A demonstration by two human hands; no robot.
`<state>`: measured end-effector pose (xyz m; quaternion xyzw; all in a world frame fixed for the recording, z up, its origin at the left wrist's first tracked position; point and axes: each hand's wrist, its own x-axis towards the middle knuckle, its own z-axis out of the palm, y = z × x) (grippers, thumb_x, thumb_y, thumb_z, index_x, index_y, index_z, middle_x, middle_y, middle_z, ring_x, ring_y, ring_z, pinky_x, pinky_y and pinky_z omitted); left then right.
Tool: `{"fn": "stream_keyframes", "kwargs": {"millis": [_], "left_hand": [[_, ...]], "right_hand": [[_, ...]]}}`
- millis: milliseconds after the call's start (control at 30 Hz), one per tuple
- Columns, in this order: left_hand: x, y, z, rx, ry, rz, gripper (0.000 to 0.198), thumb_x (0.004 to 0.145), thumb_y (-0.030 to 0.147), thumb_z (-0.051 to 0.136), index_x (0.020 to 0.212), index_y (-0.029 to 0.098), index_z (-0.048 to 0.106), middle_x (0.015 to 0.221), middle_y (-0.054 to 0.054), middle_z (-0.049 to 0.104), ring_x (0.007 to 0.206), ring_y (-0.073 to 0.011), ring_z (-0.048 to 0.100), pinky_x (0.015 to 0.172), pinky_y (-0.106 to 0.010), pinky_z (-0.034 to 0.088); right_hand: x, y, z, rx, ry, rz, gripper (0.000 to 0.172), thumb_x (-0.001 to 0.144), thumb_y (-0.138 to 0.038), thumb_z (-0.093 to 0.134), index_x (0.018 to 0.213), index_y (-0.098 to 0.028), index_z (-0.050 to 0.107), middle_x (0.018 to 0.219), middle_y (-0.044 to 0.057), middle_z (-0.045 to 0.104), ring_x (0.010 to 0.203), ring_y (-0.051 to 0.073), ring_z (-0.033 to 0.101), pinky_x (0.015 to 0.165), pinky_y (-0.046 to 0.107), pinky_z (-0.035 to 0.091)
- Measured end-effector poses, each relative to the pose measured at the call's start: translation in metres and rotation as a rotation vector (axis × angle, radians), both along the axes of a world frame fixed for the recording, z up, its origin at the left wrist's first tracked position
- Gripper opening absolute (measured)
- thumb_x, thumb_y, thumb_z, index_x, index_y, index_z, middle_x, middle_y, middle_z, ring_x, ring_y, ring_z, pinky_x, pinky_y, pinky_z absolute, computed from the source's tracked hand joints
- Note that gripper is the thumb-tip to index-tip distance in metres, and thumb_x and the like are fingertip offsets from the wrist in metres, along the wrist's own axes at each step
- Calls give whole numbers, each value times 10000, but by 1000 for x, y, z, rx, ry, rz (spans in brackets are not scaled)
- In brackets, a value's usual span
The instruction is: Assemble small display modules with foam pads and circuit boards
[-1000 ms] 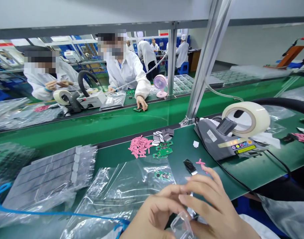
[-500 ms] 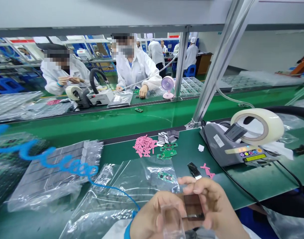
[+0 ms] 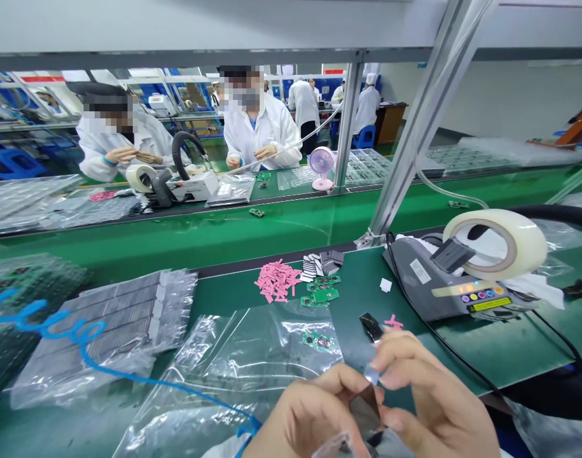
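Note:
My left hand [image 3: 304, 413] is closed around a small dark glossy rectangular panel [image 3: 366, 407], gripping it by its edge. A clear plastic piece [image 3: 336, 445] shows below that hand at the bottom of the view. My right hand [image 3: 434, 394] pinches a small translucent film tab [image 3: 371, 374] at the panel's upper corner; a lower finger is at the panel's right side. Beyond the hands lie a black glossy piece [image 3: 371, 326] and pink strips [image 3: 394, 321]. A green circuit board [image 3: 318, 341] lies on a clear plastic sheet [image 3: 252, 343].
A grey tape dispenser [image 3: 424, 280] with a large tape roll stands at right. Pink strips [image 3: 276, 280] and green boards [image 3: 322, 292] lie behind the sheet. Bagged grey strips [image 3: 123, 312] and a blue coiled cord [image 3: 47, 321] are left. Co-workers [image 3: 259, 127] sit across a green conveyor [image 3: 200, 232].
The panel has tilted in my hands. My right hand has shifted slightly right and now pinches a film tab at its corner. The blue cord has moved left; the conveyor board has moved slightly left.

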<state>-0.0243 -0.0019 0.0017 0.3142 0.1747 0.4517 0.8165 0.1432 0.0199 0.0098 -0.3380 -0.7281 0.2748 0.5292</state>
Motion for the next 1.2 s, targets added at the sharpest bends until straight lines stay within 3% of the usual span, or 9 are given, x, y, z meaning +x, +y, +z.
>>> {"fn": "stream_keyframes", "kwargs": {"millis": [100,233,400,633,800,900,1033,1200], "left_hand": [[-2,1,4,79,118,-13,256,579,499,770,729,292,791,927,-67,508,911,-219,524,899,-351,387],[-2,0,7,144,180,-9,218,604,454,770,790,340,782,965,-67,477,961,-244,511,932,-387,372],[-4,-2,3,175,248,-24,330,548,553,761,771,311,790,993,-81,506,999,-291,507,949,-405,377],[-2,-3,-9,149,316,4,124,751,367,670,734,331,787,1002,-68,557,941,-232,540,884,-336,417],[0,-3,-11,174,263,35,288,631,550,707,758,306,791,990,-76,535,959,-258,520,900,-362,383],[-1,-2,-4,164,274,2,263,562,464,792,779,316,787,1001,-66,509,981,-262,518,938,-376,365],[-2,1,3,157,276,-15,258,598,476,767,800,315,783,998,-72,504,1021,-273,506,972,-403,354],[-1,3,-3,141,234,-21,290,570,468,788,802,293,785,994,-74,502,1020,-278,522,983,-425,356]], "right_hand": [[1,-1,11,174,-247,-147,172,894,-306,523,733,-246,526,614,-27,571,613,149,575,784,367,467],[4,-3,14,287,-406,-209,175,879,-230,517,705,-247,527,586,-37,561,608,153,561,864,378,377],[7,-6,14,255,-417,-184,158,884,-190,489,741,-251,520,608,-39,573,639,159,549,940,403,312],[7,-4,14,232,-455,-169,189,890,-177,460,723,-252,504,623,-39,578,659,157,554,950,389,292],[6,-3,7,248,-446,-188,194,901,-182,434,722,-239,483,623,-39,580,652,150,544,948,369,276],[5,-5,4,253,-459,-209,180,892,-163,443,734,-243,476,613,-44,579,632,152,529,928,367,281],[3,-8,2,272,-475,-240,178,880,-145,443,738,-248,471,600,-44,582,616,157,518,915,366,280],[1,-8,-3,281,-469,-251,190,835,-85,438,725,-240,447,603,-40,573,607,153,501,908,377,275]]}}
